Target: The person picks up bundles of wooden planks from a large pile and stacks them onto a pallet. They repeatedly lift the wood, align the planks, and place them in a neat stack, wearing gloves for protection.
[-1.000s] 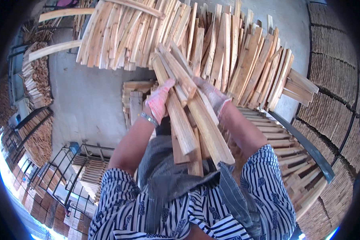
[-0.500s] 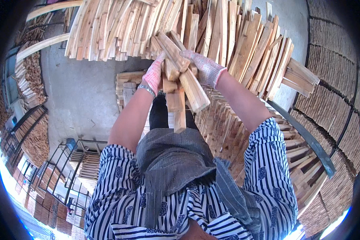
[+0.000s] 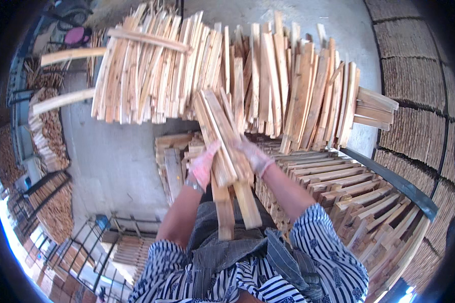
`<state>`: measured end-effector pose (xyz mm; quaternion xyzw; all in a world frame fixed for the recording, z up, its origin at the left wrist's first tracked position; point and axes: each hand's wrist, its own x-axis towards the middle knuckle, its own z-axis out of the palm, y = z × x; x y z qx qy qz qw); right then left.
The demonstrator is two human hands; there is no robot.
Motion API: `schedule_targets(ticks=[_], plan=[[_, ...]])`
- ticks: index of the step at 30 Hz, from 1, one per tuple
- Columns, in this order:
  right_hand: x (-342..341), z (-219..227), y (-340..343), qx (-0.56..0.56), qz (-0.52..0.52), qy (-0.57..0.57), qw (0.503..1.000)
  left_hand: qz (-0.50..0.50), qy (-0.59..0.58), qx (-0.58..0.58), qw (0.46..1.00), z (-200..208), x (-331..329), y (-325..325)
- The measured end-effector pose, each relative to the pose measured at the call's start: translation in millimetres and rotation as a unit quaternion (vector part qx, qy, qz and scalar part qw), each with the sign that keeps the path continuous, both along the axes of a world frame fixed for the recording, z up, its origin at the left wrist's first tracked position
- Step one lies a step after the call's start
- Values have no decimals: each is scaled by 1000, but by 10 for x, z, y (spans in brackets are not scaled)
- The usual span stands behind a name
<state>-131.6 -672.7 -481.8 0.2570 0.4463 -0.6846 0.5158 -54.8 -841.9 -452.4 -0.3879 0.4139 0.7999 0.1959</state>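
Note:
Between my two gloved hands is a bundle of wooden strips (image 3: 222, 141), several lengths pressed together and pointing away from me. My left hand (image 3: 205, 162) closes on the bundle's left side, and my right hand (image 3: 254, 155) clasps its right side. Two lower strip ends (image 3: 247, 204) stick out toward my apron. The bundle's far end reaches up to a wide row of loose wooden strips (image 3: 156, 70) lying side by side. Both gloves are whitish with a pink tint. The undersides of the strips and some fingertips are hidden.
Stacked slatted wood (image 3: 338, 184) stands at my right, below a dark metal bar (image 3: 394, 177). Tall stacks of bundled wood (image 3: 409, 81) line the far right. Metal racks (image 3: 93, 247) stand at the lower left. Grey concrete floor (image 3: 111, 166) lies to my left.
The bundle has come nearer my body with both hands, and its strips, crossed before, now lie more parallel. My view has tilted, showing more of the far row.

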Motion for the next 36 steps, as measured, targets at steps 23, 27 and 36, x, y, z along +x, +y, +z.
schedule_targets(ticks=[23,27,36], plan=[[447,3682,1035,176,-123,675,706,-205,382,-91,896,2876,-783,270],[877,4333,1189,247,-204,682,658,-327,561,-89,755,3753,-916,718],[2025,5844,1766,364,-309,574,665,-370,598,-21,711,5255,-407,1831]])
